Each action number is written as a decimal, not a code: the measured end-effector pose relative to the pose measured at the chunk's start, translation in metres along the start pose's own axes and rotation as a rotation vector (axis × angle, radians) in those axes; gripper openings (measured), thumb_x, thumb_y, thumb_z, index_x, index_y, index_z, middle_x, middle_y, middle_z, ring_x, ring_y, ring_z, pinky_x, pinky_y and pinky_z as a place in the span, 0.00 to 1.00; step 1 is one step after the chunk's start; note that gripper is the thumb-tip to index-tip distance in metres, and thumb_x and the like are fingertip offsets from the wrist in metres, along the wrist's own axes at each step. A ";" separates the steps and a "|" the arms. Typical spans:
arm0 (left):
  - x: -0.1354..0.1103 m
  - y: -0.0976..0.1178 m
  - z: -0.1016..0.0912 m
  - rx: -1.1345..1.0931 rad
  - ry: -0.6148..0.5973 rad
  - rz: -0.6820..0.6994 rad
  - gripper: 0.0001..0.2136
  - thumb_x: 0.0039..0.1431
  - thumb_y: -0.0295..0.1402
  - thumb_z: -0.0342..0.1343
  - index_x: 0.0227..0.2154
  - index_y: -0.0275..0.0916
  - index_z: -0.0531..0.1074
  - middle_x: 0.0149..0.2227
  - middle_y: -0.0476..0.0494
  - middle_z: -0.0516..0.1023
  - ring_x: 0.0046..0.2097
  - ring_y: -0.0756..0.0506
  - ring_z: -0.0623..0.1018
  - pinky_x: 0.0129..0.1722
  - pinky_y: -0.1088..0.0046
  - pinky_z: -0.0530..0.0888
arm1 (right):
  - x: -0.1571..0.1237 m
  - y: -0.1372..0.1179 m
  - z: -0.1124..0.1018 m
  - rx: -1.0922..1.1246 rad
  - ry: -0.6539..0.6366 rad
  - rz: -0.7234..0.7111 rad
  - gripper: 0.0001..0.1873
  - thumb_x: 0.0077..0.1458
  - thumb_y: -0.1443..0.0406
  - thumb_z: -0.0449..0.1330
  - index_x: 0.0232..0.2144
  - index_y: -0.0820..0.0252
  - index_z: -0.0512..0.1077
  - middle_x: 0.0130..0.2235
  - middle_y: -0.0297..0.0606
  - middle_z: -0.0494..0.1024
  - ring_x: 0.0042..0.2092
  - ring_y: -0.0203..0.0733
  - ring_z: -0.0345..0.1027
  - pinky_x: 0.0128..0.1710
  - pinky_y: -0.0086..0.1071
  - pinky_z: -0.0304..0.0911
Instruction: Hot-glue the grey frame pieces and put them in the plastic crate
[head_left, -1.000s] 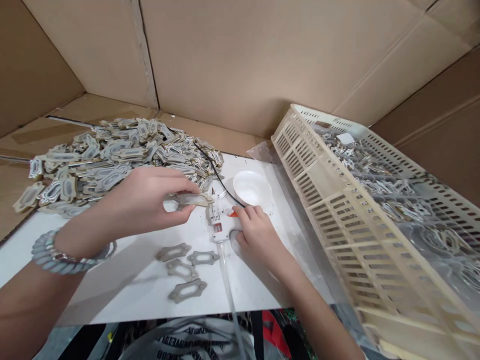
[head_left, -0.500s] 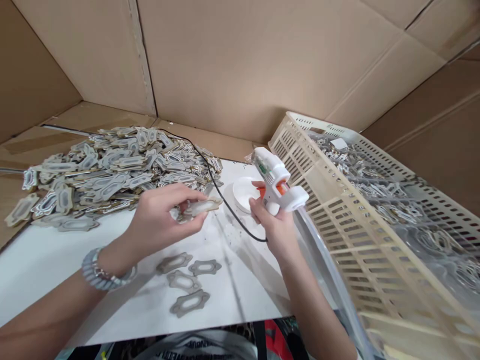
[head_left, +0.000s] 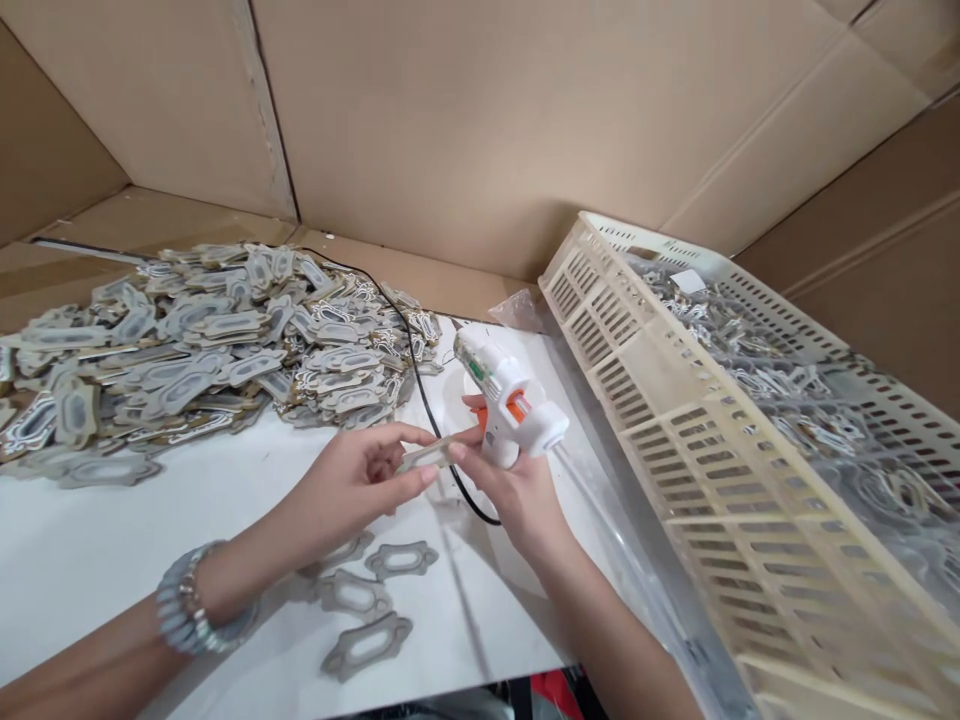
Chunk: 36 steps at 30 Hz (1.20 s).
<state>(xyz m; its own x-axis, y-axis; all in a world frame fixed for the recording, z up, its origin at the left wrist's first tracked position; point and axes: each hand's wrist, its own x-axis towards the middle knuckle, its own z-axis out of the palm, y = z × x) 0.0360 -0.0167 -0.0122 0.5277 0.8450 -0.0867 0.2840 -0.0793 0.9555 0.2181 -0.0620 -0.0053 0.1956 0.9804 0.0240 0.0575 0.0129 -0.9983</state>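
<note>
My left hand (head_left: 341, 485), a beaded bracelet on its wrist, pinches a thin, pale frame-shaped piece (head_left: 426, 458) between thumb and fingers. In my right hand (head_left: 521, 500) is a white and orange glue gun (head_left: 510, 385), its clear-sided front pointing away and up to the left. My right thumb and forefinger also reach the near end of the piece, so both hands touch it. Below my left hand, several similar grey frame pieces (head_left: 340, 662) lie flat on the white board (head_left: 247, 560). A white round dish (head_left: 453, 402) is mostly hidden behind the glue gun.
A large heap of frame pieces (head_left: 217, 330) covers the back left. A black cord (head_left: 414, 360) runs from the back, passing close to my hands. On the right stands a cream slotted crate (head_left: 637, 400) with bagged pieces. Cardboard walls (head_left: 450, 130) enclose the back and sides.
My hands have come together: the right moved left and nearer with the glue gun, the left moved right and nearer. My right fingers now touch the frame piece. The view has shifted slightly.
</note>
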 end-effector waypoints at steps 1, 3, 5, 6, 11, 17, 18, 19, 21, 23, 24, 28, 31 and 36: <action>0.001 0.000 0.001 -0.046 -0.030 -0.061 0.22 0.54 0.51 0.60 0.43 0.39 0.78 0.20 0.51 0.73 0.20 0.49 0.69 0.18 0.77 0.64 | 0.000 0.000 0.000 -0.011 -0.009 0.001 0.10 0.48 0.60 0.68 0.34 0.56 0.77 0.32 0.35 0.80 0.34 0.42 0.73 0.37 0.36 0.68; 0.002 0.001 0.002 -0.097 -0.049 -0.121 0.21 0.53 0.52 0.61 0.38 0.38 0.79 0.21 0.49 0.75 0.21 0.49 0.70 0.19 0.77 0.66 | -0.001 0.000 0.000 -0.027 -0.023 0.018 0.08 0.48 0.59 0.68 0.29 0.56 0.76 0.32 0.37 0.79 0.36 0.43 0.73 0.37 0.36 0.69; 0.003 0.003 0.001 -0.114 -0.049 -0.125 0.19 0.52 0.52 0.61 0.30 0.38 0.79 0.20 0.48 0.74 0.21 0.50 0.69 0.19 0.78 0.65 | -0.003 0.001 -0.002 -0.048 -0.031 0.038 0.10 0.49 0.57 0.68 0.28 0.56 0.76 0.31 0.36 0.78 0.32 0.41 0.71 0.33 0.34 0.68; 0.003 0.004 0.000 -0.112 -0.038 -0.118 0.19 0.52 0.51 0.61 0.27 0.38 0.78 0.20 0.48 0.74 0.20 0.50 0.68 0.19 0.78 0.64 | -0.003 0.001 -0.004 -0.064 -0.031 0.033 0.11 0.51 0.55 0.67 0.29 0.56 0.76 0.29 0.36 0.77 0.29 0.40 0.69 0.30 0.34 0.67; 0.004 0.005 -0.017 -0.077 0.235 -0.025 0.15 0.51 0.46 0.64 0.23 0.39 0.75 0.17 0.51 0.70 0.19 0.52 0.66 0.18 0.79 0.62 | -0.004 0.000 -0.022 -0.103 -0.067 -0.107 0.17 0.60 0.49 0.61 0.40 0.54 0.78 0.32 0.35 0.77 0.25 0.35 0.63 0.28 0.33 0.66; 0.008 0.002 -0.040 -0.194 0.565 0.047 0.12 0.50 0.41 0.64 0.23 0.39 0.71 0.18 0.52 0.71 0.21 0.53 0.69 0.21 0.80 0.64 | -0.002 -0.002 -0.029 -0.252 -0.211 -0.228 0.07 0.57 0.59 0.64 0.31 0.55 0.73 0.32 0.36 0.74 0.36 0.43 0.74 0.36 0.35 0.70; 0.008 0.002 -0.041 -0.202 0.582 0.048 0.12 0.50 0.41 0.65 0.23 0.39 0.71 0.18 0.52 0.71 0.21 0.53 0.69 0.21 0.80 0.64 | -0.002 -0.001 -0.028 -0.276 -0.230 -0.258 0.05 0.57 0.62 0.64 0.31 0.55 0.73 0.35 0.37 0.76 0.39 0.44 0.75 0.38 0.36 0.71; 0.007 0.003 -0.042 -0.207 0.598 0.049 0.12 0.49 0.41 0.65 0.24 0.40 0.70 0.18 0.53 0.71 0.21 0.53 0.69 0.21 0.80 0.64 | -0.002 0.000 -0.027 -0.297 -0.252 -0.296 0.02 0.57 0.65 0.64 0.33 0.55 0.73 0.39 0.38 0.77 0.41 0.44 0.76 0.40 0.36 0.71; 0.006 0.003 -0.043 -0.205 0.611 0.055 0.12 0.49 0.41 0.66 0.24 0.40 0.71 0.18 0.53 0.71 0.21 0.53 0.69 0.20 0.80 0.64 | -0.002 0.004 -0.026 -0.339 -0.304 -0.384 0.05 0.57 0.69 0.63 0.35 0.54 0.74 0.42 0.38 0.78 0.42 0.43 0.76 0.42 0.35 0.72; 0.004 0.003 -0.042 -0.197 0.605 0.076 0.11 0.50 0.40 0.65 0.24 0.40 0.71 0.18 0.53 0.72 0.20 0.53 0.69 0.20 0.80 0.64 | -0.001 0.007 -0.025 -0.383 -0.323 -0.460 0.06 0.57 0.71 0.63 0.35 0.54 0.73 0.42 0.37 0.79 0.42 0.42 0.76 0.42 0.33 0.72; 0.003 0.002 -0.041 -0.193 0.599 0.090 0.10 0.50 0.40 0.65 0.24 0.41 0.72 0.18 0.53 0.72 0.20 0.53 0.69 0.19 0.80 0.64 | 0.000 0.008 -0.025 -0.397 -0.325 -0.476 0.07 0.57 0.72 0.63 0.35 0.54 0.73 0.41 0.37 0.79 0.41 0.42 0.76 0.41 0.33 0.72; 0.000 0.002 -0.040 -0.163 0.584 0.132 0.09 0.52 0.39 0.65 0.24 0.41 0.73 0.17 0.53 0.72 0.19 0.53 0.69 0.18 0.81 0.65 | 0.000 0.010 -0.025 -0.397 -0.332 -0.480 0.07 0.58 0.71 0.64 0.35 0.53 0.73 0.37 0.34 0.78 0.39 0.41 0.76 0.38 0.30 0.72; 0.000 0.003 -0.038 -0.138 0.578 0.160 0.09 0.52 0.38 0.64 0.23 0.42 0.74 0.17 0.54 0.72 0.18 0.53 0.69 0.17 0.83 0.65 | -0.001 0.011 -0.024 -0.375 -0.349 -0.480 0.06 0.60 0.70 0.63 0.35 0.53 0.73 0.38 0.34 0.79 0.39 0.39 0.76 0.38 0.29 0.71; 0.000 0.004 -0.037 -0.118 0.571 0.192 0.08 0.52 0.38 0.64 0.23 0.43 0.74 0.16 0.54 0.72 0.17 0.53 0.69 0.16 0.83 0.65 | -0.002 0.014 -0.023 -0.364 -0.355 -0.477 0.04 0.61 0.69 0.62 0.36 0.53 0.73 0.37 0.34 0.79 0.38 0.38 0.75 0.38 0.29 0.71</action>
<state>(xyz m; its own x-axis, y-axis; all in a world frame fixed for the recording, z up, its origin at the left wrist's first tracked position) 0.0077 0.0029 0.0017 0.0387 0.9740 0.2232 0.1187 -0.2263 0.9668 0.2414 -0.0686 -0.0180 -0.2608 0.8899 0.3743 0.3946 0.4521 -0.7999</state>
